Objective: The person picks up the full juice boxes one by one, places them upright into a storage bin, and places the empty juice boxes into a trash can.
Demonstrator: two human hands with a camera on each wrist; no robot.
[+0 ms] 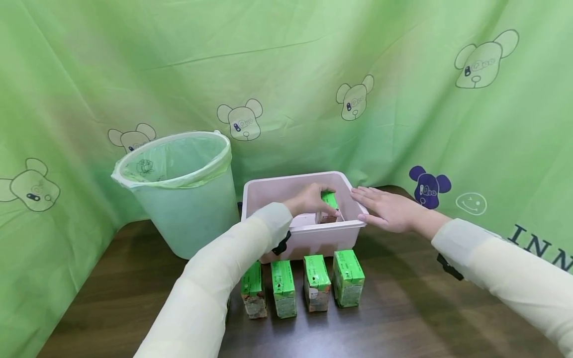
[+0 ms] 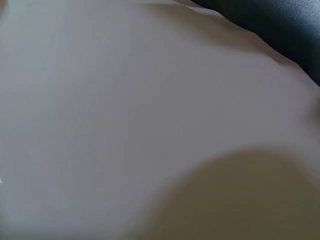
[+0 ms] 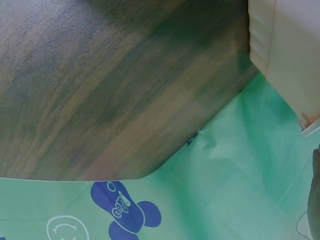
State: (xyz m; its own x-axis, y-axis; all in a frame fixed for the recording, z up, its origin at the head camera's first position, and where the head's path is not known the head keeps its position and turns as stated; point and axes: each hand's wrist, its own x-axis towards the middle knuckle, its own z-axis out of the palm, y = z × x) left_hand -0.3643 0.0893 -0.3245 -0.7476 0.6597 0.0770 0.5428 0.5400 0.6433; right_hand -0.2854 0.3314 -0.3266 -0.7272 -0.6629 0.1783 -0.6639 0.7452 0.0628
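Inside the pale pink plastic bin [image 1: 313, 238], my left hand [image 1: 311, 200] grips a green-topped drink carton [image 1: 330, 200] between thumb and fingers, near the bin's right end. The bin wall hides the carton's lower part. My right hand [image 1: 387, 209] rests with straight fingers against the bin's right rim. In front of the bin stand several more cartons in a row, among them one at the right [image 1: 349, 278] and one beside it [image 1: 317, 283]. The left wrist view is mostly filled by a plain pale surface; the right wrist view shows the bin's outer wall [image 3: 287, 55].
A tall, pale green waste bin [image 1: 192, 219] with a liner stands left of the pink bin. Both stand on a dark wooden table [image 1: 403, 308]. A green printed curtain [image 1: 295, 74] hangs behind and at the sides. My left forearm partly covers the carton row's left end.
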